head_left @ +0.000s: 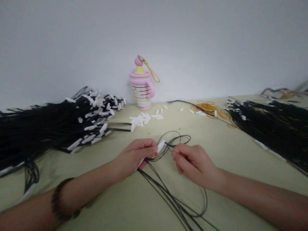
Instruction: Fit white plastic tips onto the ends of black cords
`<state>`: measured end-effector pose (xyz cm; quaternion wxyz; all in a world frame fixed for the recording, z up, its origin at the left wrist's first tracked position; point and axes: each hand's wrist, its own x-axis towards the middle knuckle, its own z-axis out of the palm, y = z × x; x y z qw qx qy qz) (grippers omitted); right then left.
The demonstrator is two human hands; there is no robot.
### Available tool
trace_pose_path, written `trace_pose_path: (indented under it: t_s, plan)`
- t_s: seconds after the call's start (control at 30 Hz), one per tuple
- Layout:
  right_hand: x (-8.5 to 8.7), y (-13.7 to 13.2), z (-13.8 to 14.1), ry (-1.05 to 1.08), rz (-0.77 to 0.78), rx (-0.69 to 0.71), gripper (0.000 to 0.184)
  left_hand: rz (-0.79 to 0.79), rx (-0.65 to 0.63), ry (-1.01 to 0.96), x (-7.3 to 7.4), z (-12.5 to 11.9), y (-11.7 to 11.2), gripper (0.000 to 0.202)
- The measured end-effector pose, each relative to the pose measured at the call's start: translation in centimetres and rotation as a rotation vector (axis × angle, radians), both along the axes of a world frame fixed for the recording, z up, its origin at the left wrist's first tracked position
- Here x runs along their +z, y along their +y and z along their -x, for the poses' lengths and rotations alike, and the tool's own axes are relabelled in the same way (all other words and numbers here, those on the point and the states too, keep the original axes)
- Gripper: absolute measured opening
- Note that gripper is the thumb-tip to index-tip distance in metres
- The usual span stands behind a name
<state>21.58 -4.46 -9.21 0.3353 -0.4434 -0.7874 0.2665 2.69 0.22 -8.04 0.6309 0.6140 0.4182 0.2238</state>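
Observation:
My left hand (pixel 134 157) is closed around a small white plastic tube (pixel 160 146) and several thin black cords (pixel 166 192) that trail toward me across the table. My right hand (pixel 192 162) pinches a black cord end (pixel 172 146) right at the tip of the white tube. The cords loop (pixel 178 138) just beyond my fingers. A dark bead bracelet (pixel 59 200) sits on my left wrist.
A large heap of black cords with white tubes (pixel 60 125) lies at the left, another black cord heap (pixel 271 128) at the right. Loose white tubes (pixel 141 118) and yellow rubber bands (pixel 209 107) lie near a pink striped cup (pixel 143 86) by the wall.

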Motion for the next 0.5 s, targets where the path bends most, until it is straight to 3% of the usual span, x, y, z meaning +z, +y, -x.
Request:
trace_pose_path:
  t_s: [0.17, 0.37, 0.5]
  plan:
    - [0.1, -0.19, 0.11, -0.034, -0.032, 0.042, 0.019, -0.023, -0.018, 0.002, -0.14, -0.01, 0.03, 0.02]
    - [0.01, -0.1, 0.12, -0.11, -0.075, -0.006, 0.019, -0.043, -0.051, 0.017, -0.17, 0.09, 0.05, 0.022]
    - [-0.33, -0.3, 0.14, -0.183, -0.177, -0.016, 0.015, -0.119, -0.113, 0.068, -0.12, 0.15, 0.02, 0.023]
